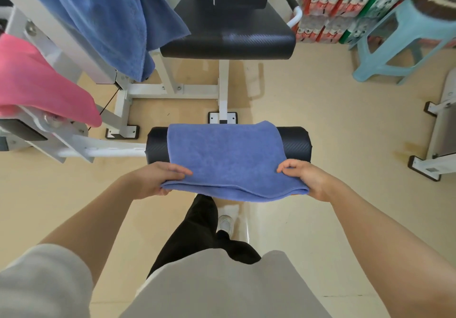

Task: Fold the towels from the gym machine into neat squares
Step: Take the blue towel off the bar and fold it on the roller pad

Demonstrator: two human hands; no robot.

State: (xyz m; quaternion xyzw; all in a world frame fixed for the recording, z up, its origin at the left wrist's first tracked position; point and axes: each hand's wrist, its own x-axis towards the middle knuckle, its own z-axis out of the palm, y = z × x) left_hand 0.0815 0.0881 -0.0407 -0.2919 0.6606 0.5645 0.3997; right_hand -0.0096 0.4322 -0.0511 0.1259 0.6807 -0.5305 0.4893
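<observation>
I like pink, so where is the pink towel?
In the head view, the pink towel hangs over the white gym machine frame at the far left, below the darker blue towel.

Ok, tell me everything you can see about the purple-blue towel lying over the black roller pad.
The purple-blue towel is soft terry cloth, already folded into layers, with stacked edges showing along its near side. Its far part drapes over the black roller pad, covering the middle and leaving both ends bare. The near edge is lifted off the pad: the left hand and right hand each pinch a near corner, thumbs on top.
</observation>
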